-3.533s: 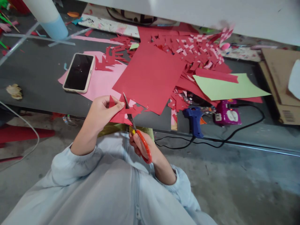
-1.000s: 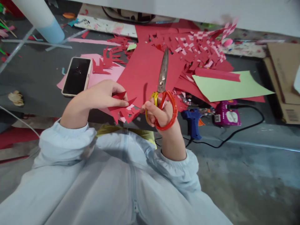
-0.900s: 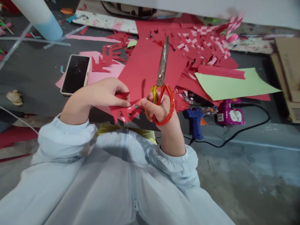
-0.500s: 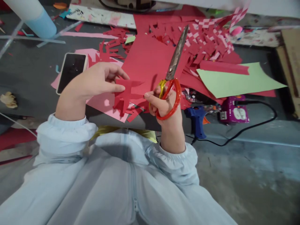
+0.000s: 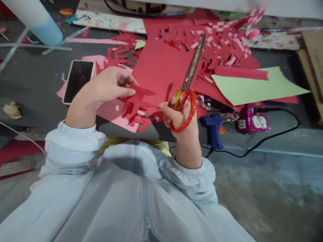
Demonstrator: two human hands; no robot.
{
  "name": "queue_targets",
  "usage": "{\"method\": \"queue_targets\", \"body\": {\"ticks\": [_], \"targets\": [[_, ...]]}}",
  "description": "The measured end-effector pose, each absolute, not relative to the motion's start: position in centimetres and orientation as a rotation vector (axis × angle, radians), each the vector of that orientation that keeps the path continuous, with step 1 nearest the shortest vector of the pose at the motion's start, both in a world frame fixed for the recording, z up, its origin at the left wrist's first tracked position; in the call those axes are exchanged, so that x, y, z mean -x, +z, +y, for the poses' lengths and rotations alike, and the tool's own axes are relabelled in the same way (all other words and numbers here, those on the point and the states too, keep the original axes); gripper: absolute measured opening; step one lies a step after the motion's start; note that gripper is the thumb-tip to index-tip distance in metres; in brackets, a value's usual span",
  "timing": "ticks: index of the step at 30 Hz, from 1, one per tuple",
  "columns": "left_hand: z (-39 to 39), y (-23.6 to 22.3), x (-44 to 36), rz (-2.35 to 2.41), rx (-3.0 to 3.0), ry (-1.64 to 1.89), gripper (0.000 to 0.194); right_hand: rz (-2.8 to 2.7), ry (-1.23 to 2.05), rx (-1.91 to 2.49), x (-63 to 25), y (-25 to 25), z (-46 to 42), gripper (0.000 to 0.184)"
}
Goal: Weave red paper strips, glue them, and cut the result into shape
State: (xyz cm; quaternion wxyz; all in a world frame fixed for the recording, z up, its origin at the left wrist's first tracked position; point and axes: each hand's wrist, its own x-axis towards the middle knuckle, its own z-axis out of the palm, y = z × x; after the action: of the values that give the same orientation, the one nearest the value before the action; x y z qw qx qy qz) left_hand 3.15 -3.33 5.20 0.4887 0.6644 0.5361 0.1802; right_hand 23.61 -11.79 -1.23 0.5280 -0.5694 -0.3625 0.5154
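Pinched between thumb and fingers of my left hand [image 5: 114, 84] is a red paper piece [image 5: 138, 95] with cut strips pointing right and down. My right hand [image 5: 178, 114] is closed around scissors [image 5: 193, 64] with red and yellow handles; their dark blades look shut and point up and away. The right thumb and fingertip are close to one strip's end; whether they touch it I cannot tell. Beneath the held piece lie pink paper [image 5: 111, 114] and red scraps [image 5: 146, 121]. A large red sheet [image 5: 161, 67] spreads out behind both hands.
A phone [image 5: 78, 80] lies left of my left wrist. Many red and checked cut pieces [image 5: 219, 47] are heaped at the back right, near a green sheet [image 5: 252, 89]. A blue glue gun [image 5: 213, 131] and a purple box with a black cord [image 5: 254, 119] sit at right.
The red paper piece has tilted slightly in my left hand, its strips shifting a little. My right hand and the scissors appear slightly lower and further right, while the whole view has shifted a little.
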Motion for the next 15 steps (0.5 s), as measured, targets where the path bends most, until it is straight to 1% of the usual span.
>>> {"method": "queue_targets", "body": {"ticks": [5, 8, 11, 14, 15], "targets": [[-3.0, 5.4, -3.6, 1.356, -1.689, 0.344, 0.009, -0.883, 1.212, 1.364, -24.1, -1.1, -12.1, 0.043], [-2.7, 4.7, -3.9, 1.415, -1.638, 0.359, 0.015, -0.918, 1.200, 1.400, -24.6, -0.6, -12.6, 0.041], [-2.2, 3.5, -3.7, 1.378, -1.635, 0.382, 0.023, -0.986, 1.191, 1.448, -25.2, 0.0, -13.3, 0.038], [-1.9, 2.7, -3.2, 1.408, -1.692, 0.412, 0.029, -1.065, 1.151, 1.589, -25.9, 0.1, -13.6, 0.037], [-2.0, 2.7, -3.1, 1.425, -1.727, 0.441, 0.028, -1.093, 1.133, 1.647, -26.1, -0.1, -13.6, 0.037]]}}
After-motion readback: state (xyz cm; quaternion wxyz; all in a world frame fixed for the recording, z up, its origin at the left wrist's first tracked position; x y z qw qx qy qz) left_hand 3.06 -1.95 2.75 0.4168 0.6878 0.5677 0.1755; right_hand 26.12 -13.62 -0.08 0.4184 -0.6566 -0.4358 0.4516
